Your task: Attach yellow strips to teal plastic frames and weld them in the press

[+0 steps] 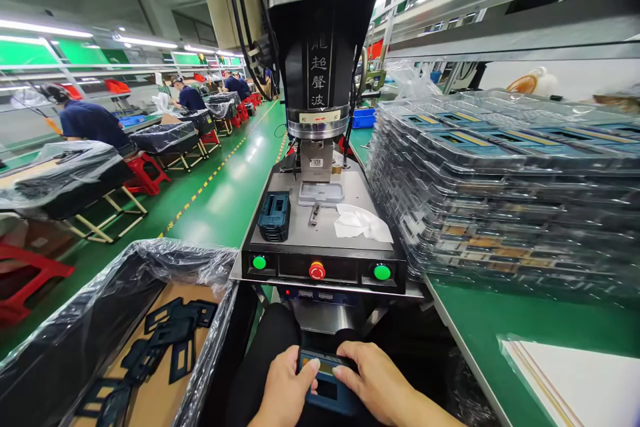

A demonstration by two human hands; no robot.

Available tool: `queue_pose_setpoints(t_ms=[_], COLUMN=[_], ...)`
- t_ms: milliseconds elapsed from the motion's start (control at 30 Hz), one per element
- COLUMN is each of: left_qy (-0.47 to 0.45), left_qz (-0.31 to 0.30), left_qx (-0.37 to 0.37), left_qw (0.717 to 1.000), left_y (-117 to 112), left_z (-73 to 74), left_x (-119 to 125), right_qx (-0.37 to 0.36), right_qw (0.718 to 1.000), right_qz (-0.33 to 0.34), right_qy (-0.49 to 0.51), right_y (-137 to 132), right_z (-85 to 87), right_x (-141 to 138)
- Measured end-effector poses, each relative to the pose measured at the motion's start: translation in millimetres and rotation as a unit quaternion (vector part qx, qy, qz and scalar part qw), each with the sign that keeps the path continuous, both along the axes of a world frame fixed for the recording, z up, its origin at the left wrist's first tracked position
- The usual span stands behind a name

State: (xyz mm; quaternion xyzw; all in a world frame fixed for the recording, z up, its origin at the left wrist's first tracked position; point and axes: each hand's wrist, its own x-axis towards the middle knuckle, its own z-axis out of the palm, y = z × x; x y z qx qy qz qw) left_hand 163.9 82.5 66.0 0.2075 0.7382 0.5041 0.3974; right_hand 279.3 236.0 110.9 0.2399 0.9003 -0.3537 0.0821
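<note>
Low in front of me, over my lap, I hold a dark blue plastic frame (334,399) with a rectangular window and a yellowish strip along its top. My left hand (287,383) grips its left side, thumb on the face. My right hand (373,377) closes on its upper right side, thumb pressing near the strip. The fingers behind the part are hidden. Ahead stands an ultrasonic welding machine (320,60) whose metal horn (316,160) hangs above a pale fixture (321,193). A stack of dark blue frames (275,215) sits left of the fixture.
A white cloth (361,223) lies right of the fixture. Two green buttons (382,272) flank a red emergency button (317,271). Clear trays (490,213) holding frames are piled at right. A plastic-lined bin (165,380) at left contains several loose dark frames. Co-workers (93,121) sit along the far-left benches.
</note>
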Motion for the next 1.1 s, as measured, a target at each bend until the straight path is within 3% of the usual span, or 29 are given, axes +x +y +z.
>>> queue_pose_setpoints(t_ms=[100,233,333,500,767,900,1000,1100], left_qy=[0.073,0.152,0.192,0.189,0.015,-0.033,-0.076,-0.131], left_qz=[-0.003,0.017,0.013,0.023,0.084,0.124,0.166,0.213], left_qx=[-0.050,-0.147,-0.165,-0.125,0.007,0.039,0.066,0.074], left_qw=[0.996,0.977,0.967,0.974,0.996,0.991,0.981,0.965], left_y=[0,4,10,11,2,1,-3,-8], left_z=[4.8,14.3,21.4,29.8,19.1,19.4,24.0,24.0], left_x=[0,4,8,-2,-17,-17,-20,-24], right_qx=[-0.034,-0.143,-0.188,-0.186,-0.195,-0.135,-0.040,0.067], right_qw=[0.999,0.982,0.967,0.966,0.963,0.966,0.954,0.938], right_qz=[-0.007,-0.014,-0.024,-0.054,-0.086,-0.042,0.074,0.174], right_qy=[0.038,0.125,0.169,0.171,0.167,0.217,0.289,0.292], right_y=[-1,-4,-8,-5,3,5,8,8], right_z=[-8.7,-19.3,-21.3,-22.7,-24.7,-14.2,-7.5,-7.1], right_x=[-1,-2,-1,-1,-6,-2,5,11])
